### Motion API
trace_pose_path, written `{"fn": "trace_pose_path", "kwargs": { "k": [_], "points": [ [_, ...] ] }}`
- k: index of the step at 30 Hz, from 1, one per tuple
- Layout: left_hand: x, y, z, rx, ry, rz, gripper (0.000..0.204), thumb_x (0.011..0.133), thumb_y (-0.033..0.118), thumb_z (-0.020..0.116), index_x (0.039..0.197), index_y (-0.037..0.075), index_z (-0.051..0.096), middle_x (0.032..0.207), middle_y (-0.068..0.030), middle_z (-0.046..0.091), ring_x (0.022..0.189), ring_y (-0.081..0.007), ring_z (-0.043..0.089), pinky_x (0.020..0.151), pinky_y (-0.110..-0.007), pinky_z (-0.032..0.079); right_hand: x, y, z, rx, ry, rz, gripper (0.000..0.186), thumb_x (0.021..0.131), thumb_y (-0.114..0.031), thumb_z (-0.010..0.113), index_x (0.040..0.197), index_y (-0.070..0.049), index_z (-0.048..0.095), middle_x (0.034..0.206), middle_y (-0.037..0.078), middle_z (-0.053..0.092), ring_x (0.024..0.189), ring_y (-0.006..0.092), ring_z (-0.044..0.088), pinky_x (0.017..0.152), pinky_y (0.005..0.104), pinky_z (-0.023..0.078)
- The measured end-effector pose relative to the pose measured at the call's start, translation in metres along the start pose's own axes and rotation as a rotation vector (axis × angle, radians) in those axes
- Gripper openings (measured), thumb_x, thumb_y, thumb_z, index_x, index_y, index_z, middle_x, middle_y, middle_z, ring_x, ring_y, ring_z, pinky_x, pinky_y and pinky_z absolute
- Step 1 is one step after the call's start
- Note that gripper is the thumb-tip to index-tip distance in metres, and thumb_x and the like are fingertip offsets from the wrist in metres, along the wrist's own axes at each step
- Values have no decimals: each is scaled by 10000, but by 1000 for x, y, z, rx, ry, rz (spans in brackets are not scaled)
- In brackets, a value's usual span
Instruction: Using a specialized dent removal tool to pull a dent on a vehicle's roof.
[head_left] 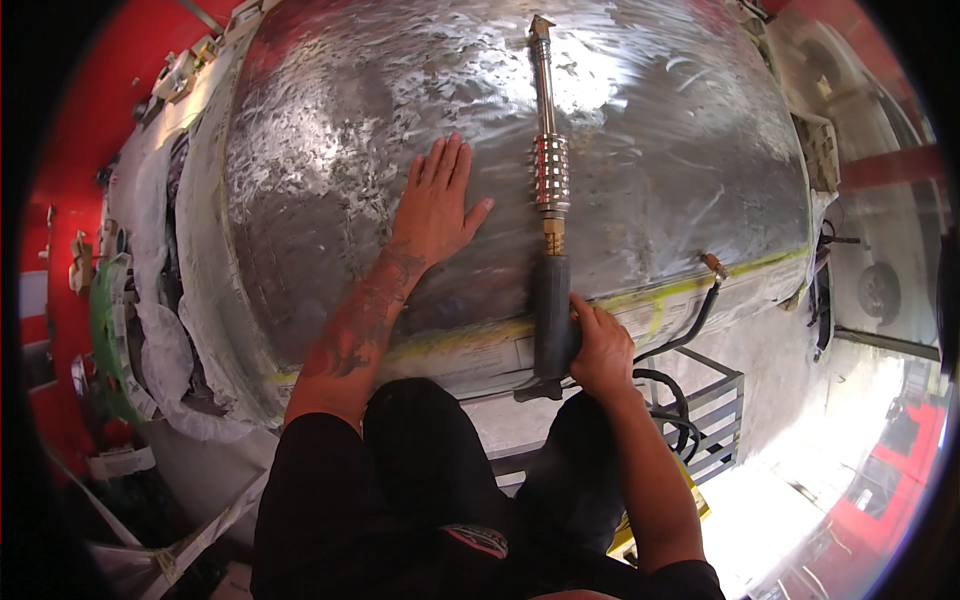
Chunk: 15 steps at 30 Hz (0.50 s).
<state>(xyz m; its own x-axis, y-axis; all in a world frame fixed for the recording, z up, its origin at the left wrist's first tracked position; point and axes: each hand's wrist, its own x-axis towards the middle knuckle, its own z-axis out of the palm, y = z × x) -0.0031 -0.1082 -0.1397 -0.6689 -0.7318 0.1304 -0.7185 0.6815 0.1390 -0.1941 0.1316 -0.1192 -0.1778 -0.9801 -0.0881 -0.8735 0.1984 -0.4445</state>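
Handle [553, 315] of the tool [550, 185], thick and black, right beside the right grip [603, 345]. Curled narrow there at the handle's right side, fingers bent, partly hidden; cannot tell how far round, or whether fully closed on it. At the handle's near end, a small dark lever [540, 389].

Outward along the tool: brass fitting [554, 237], chrome sleeve [551, 160] with square studs, slim pipe [543, 85], angled tip [541, 28] at the far end. Set lengthwise over the grey panel [670, 160], pointing away from the body, handle crossing the near edge.

Well apart, left of the tool, the left grip [435, 200]: wide and flat, palm down on the panel, four fingers close together, thumb angled out toward the tool.

Right of the handle, a black hose [703, 308] with a brass end [712, 263] by the near edge, curving down toward the right wrist. Below, a slatted metal stand [727, 405]. Along the near edge, yellow tape [640, 296] and masking paper [757, 292]. Far left, plastic sheeting [160, 335] and, beyond, a red wall [75, 150].
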Motion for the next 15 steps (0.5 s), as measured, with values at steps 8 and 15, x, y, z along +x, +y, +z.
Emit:
{"fn": "trace_pose_path", "kwargs": {
  "k": [8, 15],
  "points": [
    [-71, 13, -6, -32, -62, -40, 765, 967, 437, 501, 1494, -32, 205, 1573, -203, 168, 1466, -355, 137, 1176, -505, 155, -1, 2, -2, 15, -3, -6, 711, 648, 30, 637, 1327, -142, 510, 909, 93, 597, 883, 323, 612, 757, 429, 494],
    [-2, -14, 2, 49, 45, -84, 793, 962, 488, 484, 1489, -40, 213, 1559, -218, 202, 1461, -362, 156, 1172, -509, 162, -1, 1, 1, 14, 28, -41, 653, 708, -20, 662, 1330, -158, 520, 877, 97, 591, 845, 318, 615, 721, 432, 490]
  ]
}}
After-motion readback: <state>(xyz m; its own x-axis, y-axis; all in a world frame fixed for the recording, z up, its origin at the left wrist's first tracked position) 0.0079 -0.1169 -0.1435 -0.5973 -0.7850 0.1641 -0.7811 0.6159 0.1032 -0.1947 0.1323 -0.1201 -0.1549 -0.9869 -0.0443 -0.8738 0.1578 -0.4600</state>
